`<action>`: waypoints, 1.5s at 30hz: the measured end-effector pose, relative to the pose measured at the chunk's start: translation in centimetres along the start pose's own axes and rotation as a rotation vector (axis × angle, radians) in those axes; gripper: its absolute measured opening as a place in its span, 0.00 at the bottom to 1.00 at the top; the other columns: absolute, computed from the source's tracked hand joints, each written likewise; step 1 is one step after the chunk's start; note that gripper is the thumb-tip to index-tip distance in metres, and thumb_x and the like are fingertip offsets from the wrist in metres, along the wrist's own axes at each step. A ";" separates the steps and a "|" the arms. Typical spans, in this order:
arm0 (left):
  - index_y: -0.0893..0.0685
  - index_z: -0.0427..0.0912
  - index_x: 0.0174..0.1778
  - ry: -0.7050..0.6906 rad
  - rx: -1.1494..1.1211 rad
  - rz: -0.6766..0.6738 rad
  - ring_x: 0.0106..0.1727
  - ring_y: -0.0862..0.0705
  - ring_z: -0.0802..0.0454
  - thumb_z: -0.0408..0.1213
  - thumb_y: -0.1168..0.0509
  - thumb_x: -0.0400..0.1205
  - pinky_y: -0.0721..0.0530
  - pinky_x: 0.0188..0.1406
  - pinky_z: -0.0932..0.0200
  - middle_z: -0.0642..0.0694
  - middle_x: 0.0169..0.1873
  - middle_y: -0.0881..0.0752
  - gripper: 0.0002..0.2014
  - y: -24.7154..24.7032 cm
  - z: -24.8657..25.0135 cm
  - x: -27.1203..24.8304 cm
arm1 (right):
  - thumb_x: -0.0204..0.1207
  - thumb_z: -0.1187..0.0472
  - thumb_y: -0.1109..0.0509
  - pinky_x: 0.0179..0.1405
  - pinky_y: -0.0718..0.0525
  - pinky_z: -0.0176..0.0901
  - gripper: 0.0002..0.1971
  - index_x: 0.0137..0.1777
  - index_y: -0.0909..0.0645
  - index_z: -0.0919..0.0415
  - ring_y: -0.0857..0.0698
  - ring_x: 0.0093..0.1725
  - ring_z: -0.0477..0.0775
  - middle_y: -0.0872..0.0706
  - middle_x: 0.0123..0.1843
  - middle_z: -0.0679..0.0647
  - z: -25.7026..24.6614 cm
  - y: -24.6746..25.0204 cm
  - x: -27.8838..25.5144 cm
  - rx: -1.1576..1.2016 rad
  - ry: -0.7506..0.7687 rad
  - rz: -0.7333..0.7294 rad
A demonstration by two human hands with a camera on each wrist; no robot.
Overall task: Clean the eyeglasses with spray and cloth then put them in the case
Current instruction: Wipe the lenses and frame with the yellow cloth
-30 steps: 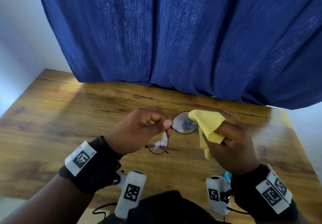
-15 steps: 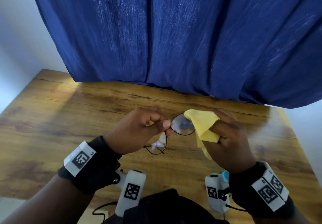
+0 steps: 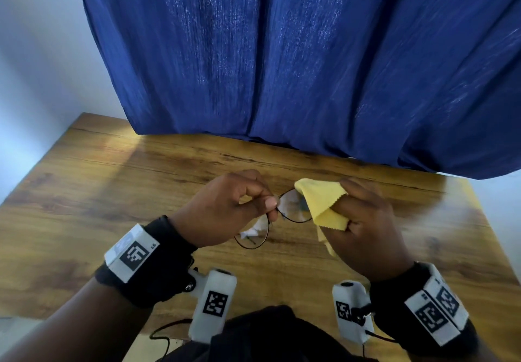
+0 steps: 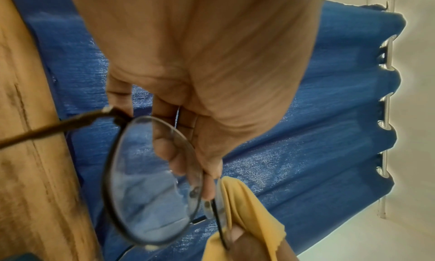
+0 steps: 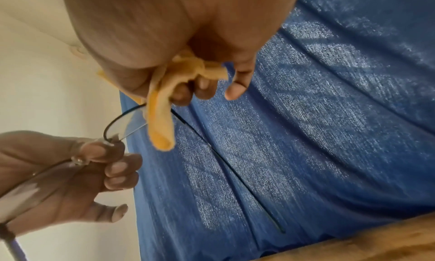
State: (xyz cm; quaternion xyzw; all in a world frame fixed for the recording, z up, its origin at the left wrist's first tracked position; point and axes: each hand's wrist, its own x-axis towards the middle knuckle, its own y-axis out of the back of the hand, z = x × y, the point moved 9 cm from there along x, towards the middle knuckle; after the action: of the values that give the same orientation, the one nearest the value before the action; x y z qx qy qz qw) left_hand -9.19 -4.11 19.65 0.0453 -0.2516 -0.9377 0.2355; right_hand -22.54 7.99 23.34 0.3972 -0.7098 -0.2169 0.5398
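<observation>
Thin black-framed eyeglasses (image 3: 291, 206) hang above the wooden table (image 3: 112, 192). My left hand (image 3: 225, 215) pinches them at the bridge between thumb and forefinger, as the left wrist view shows on the glasses (image 4: 150, 181). My right hand (image 3: 363, 220) holds a yellow cloth (image 3: 324, 201) folded over the right lens, thumb and fingers pinching the lens through it. In the right wrist view the cloth (image 5: 160, 116) wraps the lens edge and one temple arm (image 5: 226, 164) sticks out. No spray bottle or case is in view.
A dark blue curtain (image 3: 282, 65) hangs along the table's far edge. Pale walls stand at the left and right. Curtain rings on a rail (image 4: 386, 97) show in the left wrist view. A dark garment (image 3: 267, 333) lies at the near edge.
Both hands with glasses and cloth have shifted slightly away and upward. The cloth has slid a little over the right lens. Both grips are unchanged.
</observation>
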 end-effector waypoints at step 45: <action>0.08 0.54 0.37 -0.021 0.127 0.225 0.50 0.12 0.54 0.41 0.32 0.86 0.23 0.47 0.76 0.56 0.44 0.13 0.13 -3.2 4.9 3.9 | 0.78 0.54 0.38 0.53 0.17 0.54 0.13 0.48 0.12 0.57 0.16 0.49 0.50 0.11 0.49 0.52 5.7 2.1 -2.4 -0.013 -0.147 -0.167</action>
State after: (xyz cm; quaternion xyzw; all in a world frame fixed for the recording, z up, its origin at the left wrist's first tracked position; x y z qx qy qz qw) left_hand -14.97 -1.24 22.47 0.0219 -0.3161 -0.8879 0.3334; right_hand -28.38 10.42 21.63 0.4342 -0.7106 -0.2944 0.4688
